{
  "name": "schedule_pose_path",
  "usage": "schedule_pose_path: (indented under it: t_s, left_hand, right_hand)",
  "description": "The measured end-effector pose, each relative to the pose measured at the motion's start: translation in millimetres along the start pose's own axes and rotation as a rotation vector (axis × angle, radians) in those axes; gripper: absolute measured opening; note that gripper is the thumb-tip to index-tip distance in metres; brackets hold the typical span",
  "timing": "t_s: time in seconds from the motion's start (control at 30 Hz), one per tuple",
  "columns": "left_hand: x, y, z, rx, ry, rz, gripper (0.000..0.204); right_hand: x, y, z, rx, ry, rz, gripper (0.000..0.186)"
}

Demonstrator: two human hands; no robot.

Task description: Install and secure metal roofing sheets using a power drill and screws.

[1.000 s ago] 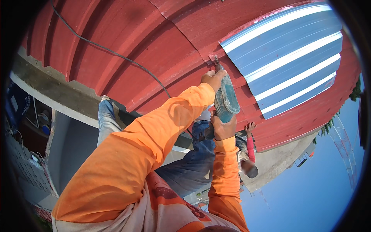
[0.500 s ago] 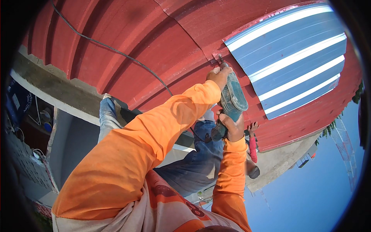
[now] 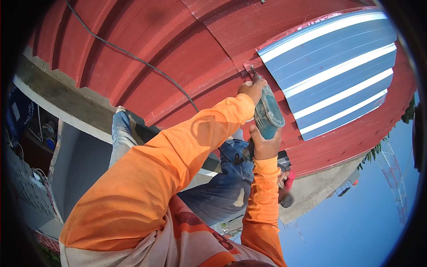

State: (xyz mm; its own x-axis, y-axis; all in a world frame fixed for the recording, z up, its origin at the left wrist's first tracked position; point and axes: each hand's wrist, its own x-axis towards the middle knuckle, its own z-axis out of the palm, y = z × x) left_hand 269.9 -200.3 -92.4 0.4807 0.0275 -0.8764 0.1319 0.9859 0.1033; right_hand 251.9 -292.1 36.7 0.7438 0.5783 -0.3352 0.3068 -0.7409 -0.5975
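My right hand grips the handle of a teal power drill. My left hand wraps around the drill's nose, just behind the bit. The bit's tip touches the red corrugated roof sheet at a seam, beside a small metal tab. Both my arms wear orange sleeves. My legs in blue jeans rest on the roof below the drill.
A blue and white ribbed sheet lies to the right of the drill. A black cable runs across the red sheets. A concrete ledge borders the roof on the left. Another person is partly visible past my right forearm.
Both hands keep hold of the drill. It has shifted slightly to the right along the seam and now leans more, with the bit at the red sheet.
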Motion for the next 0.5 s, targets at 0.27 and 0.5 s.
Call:
schedule_pose_path:
  t_s: [0.27, 0.5]
  left_hand:
    - [-7, 0, 5, -0.016, -0.007, 0.029, 0.035]
    - [-2, -13, 15, 0.04, 0.037, 0.062, 0.038]
  right_hand:
    - [-5, -11, -7, 0.084, 0.004, 0.302, 0.052]
    - [-1, -20, -24, 0.17, -0.034, 0.301, 0.04]
